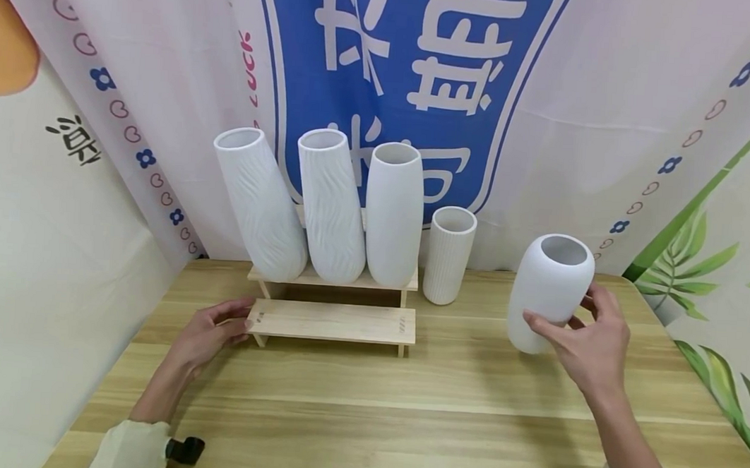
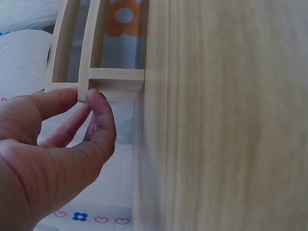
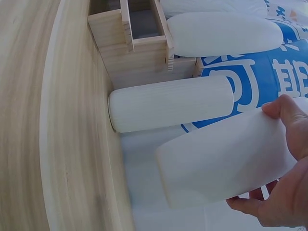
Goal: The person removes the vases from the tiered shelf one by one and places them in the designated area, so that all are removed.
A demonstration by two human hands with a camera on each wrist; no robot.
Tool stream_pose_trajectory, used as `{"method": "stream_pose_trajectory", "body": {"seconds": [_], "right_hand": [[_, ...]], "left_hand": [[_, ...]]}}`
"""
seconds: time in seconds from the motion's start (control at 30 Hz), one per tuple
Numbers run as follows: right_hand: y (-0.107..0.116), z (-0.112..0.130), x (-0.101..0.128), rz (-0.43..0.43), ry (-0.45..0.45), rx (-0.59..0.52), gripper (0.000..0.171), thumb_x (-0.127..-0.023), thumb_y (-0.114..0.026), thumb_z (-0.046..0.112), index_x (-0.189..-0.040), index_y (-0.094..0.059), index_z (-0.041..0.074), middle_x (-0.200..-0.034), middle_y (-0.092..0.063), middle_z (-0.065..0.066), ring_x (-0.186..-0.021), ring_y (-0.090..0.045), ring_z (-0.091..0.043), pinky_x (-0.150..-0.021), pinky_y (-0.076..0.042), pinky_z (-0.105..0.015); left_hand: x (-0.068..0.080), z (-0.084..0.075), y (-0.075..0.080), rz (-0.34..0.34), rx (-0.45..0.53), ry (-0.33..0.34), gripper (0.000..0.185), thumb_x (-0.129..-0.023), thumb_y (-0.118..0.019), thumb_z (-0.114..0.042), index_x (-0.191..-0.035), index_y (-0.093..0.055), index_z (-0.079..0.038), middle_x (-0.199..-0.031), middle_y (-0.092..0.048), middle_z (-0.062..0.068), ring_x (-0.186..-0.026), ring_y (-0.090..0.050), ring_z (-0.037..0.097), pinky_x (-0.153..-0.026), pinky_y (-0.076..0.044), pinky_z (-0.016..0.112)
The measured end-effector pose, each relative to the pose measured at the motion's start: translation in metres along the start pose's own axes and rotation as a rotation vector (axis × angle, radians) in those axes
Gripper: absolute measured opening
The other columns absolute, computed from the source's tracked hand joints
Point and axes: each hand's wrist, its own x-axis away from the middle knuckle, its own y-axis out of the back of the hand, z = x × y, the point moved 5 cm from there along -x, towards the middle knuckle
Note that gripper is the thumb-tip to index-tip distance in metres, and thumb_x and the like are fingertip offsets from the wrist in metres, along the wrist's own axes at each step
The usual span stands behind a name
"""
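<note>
On the right, my right hand (image 1: 598, 341) grips a smooth white vase (image 1: 547, 289) around its side, thumb in front. The vase's bottom is a little off the tabletop in the right wrist view, its mouth upward. My left hand (image 1: 209, 335) pinches the left end of the lower step of a wooden tiered stand (image 1: 332, 321), thumb and forefinger on the board's edge (image 2: 84, 91). Three tall white vases stand in a row on the stand behind that step: two wavy-textured vases (image 1: 258, 207) at left and middle, and a smoother vase (image 1: 395, 214) at right.
A shorter ribbed white vase (image 1: 450, 255) stands on the table just right of the stand, between it and the held vase. The wooden table (image 1: 366, 410) backs onto a printed curtain (image 1: 565, 131). Plant-patterned cloth (image 1: 716, 280) hangs at the right.
</note>
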Motion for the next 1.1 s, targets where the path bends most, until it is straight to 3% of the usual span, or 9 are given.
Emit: {"method": "stream_pose_trajectory", "body": {"seconds": [0.23, 0.37, 0.5, 0.67, 0.9, 1.1], "right_hand": [[-0.011, 0.002, -0.008, 0.023, -0.041, -0.022, 0.081, -0.074, -0.098, 0.008, -0.147, -0.062, 0.01, -0.123, -0.05, 0.017, -0.114, -0.053, -0.008, -0.087, -0.056, -0.006], [-0.019, 0.004, -0.013, 0.019, -0.063, -0.019, 0.08, -0.077, -0.097, 0.012, -0.149, -0.061, 0.011, -0.126, -0.05, 0.015, -0.118, -0.053, -0.01, -0.1, -0.063, -0.025], [-0.026, 0.005, -0.02, 0.003, -0.083, -0.048, 0.081, -0.078, -0.096, 0.012, -0.15, -0.059, 0.009, -0.127, -0.049, 0.012, -0.121, -0.052, -0.012, -0.109, -0.062, -0.043], [-0.036, 0.004, -0.028, -0.016, -0.085, -0.087, 0.081, -0.077, -0.096, 0.013, -0.149, -0.06, 0.008, -0.128, -0.05, 0.01, -0.122, -0.052, -0.014, -0.109, -0.062, -0.046], [-0.053, -0.002, -0.04, -0.024, -0.098, -0.138, 0.082, -0.078, -0.096, 0.014, -0.15, -0.058, 0.007, -0.145, -0.051, -0.007, -0.126, -0.053, -0.017, -0.111, -0.06, -0.048], [-0.07, -0.009, -0.051, -0.022, -0.127, -0.191, 0.083, -0.079, -0.095, 0.015, -0.152, -0.057, 0.009, -0.146, -0.05, -0.011, -0.127, -0.054, -0.019, -0.113, -0.058, -0.046]], "left_hand": [[0.001, -0.002, 0.0, -0.004, 0.005, 0.0, 0.062, -0.106, -0.065, -0.006, -0.161, -0.039, 0.007, -0.157, -0.046, 0.035, -0.103, -0.068, 0.001, -0.092, -0.064, 0.021], [0.002, -0.003, -0.001, -0.004, 0.0, 0.004, 0.062, -0.106, -0.065, -0.006, -0.161, -0.04, 0.007, -0.156, -0.046, 0.034, -0.103, -0.068, 0.002, -0.092, -0.064, 0.021], [0.002, -0.002, -0.001, -0.001, -0.004, 0.007, 0.062, -0.106, -0.065, -0.007, -0.161, -0.04, 0.007, -0.157, -0.046, 0.034, -0.104, -0.067, 0.002, -0.093, -0.064, 0.021], [0.002, -0.002, 0.001, -0.012, -0.006, 0.012, 0.06, -0.107, -0.064, -0.007, -0.161, -0.041, 0.006, -0.156, -0.047, 0.033, -0.104, -0.067, 0.002, -0.093, -0.064, 0.021], [0.003, -0.003, 0.001, -0.016, 0.001, 0.008, 0.06, -0.107, -0.064, -0.007, -0.16, -0.042, 0.006, -0.154, -0.048, 0.033, -0.104, -0.067, 0.004, -0.092, -0.064, 0.021], [0.003, -0.003, -0.001, -0.018, 0.004, 0.013, 0.06, -0.106, -0.064, -0.007, -0.16, -0.042, 0.006, -0.154, -0.048, 0.032, -0.104, -0.067, 0.004, -0.091, -0.064, 0.02]]}}
